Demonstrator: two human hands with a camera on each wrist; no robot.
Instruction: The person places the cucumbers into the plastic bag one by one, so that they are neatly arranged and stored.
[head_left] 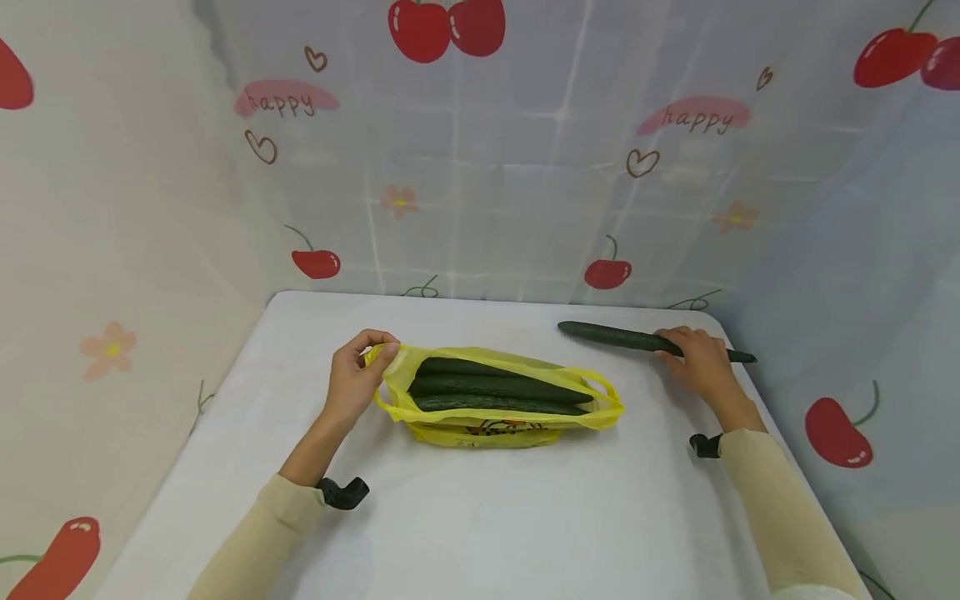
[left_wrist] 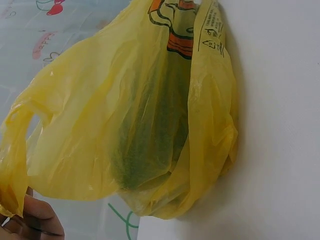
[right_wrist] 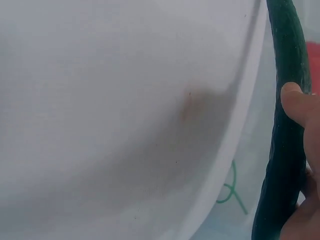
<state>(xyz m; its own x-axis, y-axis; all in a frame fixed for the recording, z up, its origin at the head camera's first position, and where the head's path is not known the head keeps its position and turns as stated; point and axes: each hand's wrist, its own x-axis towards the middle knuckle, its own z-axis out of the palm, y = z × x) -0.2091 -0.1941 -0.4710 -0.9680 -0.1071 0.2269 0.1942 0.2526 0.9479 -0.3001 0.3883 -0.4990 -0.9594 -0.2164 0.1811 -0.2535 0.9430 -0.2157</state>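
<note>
A yellow plastic bag (head_left: 480, 433) lies on the table with its mouth spread, and several dark green cucumbers (head_left: 495, 387) are side by side inside. At the bag's left end, my left hand (head_left: 358, 375) pinches the handle; the left wrist view shows the handle (left_wrist: 12, 165) drawn out from the bag and the cucumbers dim through the film. My right hand (head_left: 699, 360) grips another long cucumber (head_left: 611, 335) near its right end, at the far right of the table. In the right wrist view my thumb (right_wrist: 295, 102) presses along that cucumber's side.
The white table (head_left: 510, 525) ends at its far edge against a curtain (head_left: 517, 208) printed with cherries and hearts. The bag's right handle (head_left: 603, 392) stands up in a loop. Black wrist mounts (head_left: 343, 493) sit on both forearms.
</note>
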